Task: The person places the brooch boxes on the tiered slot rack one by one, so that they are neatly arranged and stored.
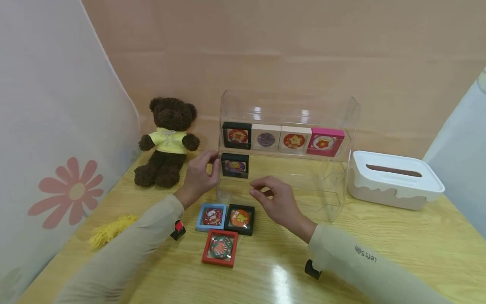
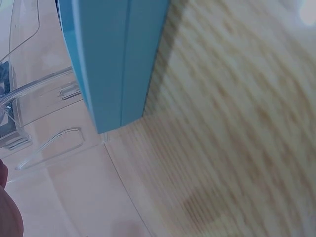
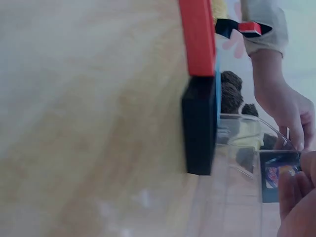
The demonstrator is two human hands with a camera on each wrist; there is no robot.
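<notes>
A clear acrylic display rack [image 1: 288, 166] stands at the back of the table. A black-framed badge [image 1: 235, 165] sits at the left end of its lower tier. My left hand [image 1: 201, 175] is at the rack's left side edge, fingers and thumb bent loosely, right beside that badge. My right hand [image 1: 275, 198] hovers in front of the rack, thumb and forefinger apart with nothing between them. Nearer me lie a light blue frame [image 1: 198, 223], a black frame [image 1: 251, 220] and a red frame [image 1: 218, 261], each holding a round badge.
The tier above bears a black frame [image 1: 248, 139], two white frames [image 1: 265, 126] [image 1: 295, 130] and a pink frame [image 1: 327, 131]. A brown teddy bear [image 1: 167, 145] in a yellow top sits left, a white tissue box [image 1: 395, 177] right. Yellow yarn strands [image 1: 112, 231] lie beside my left sleeve.
</notes>
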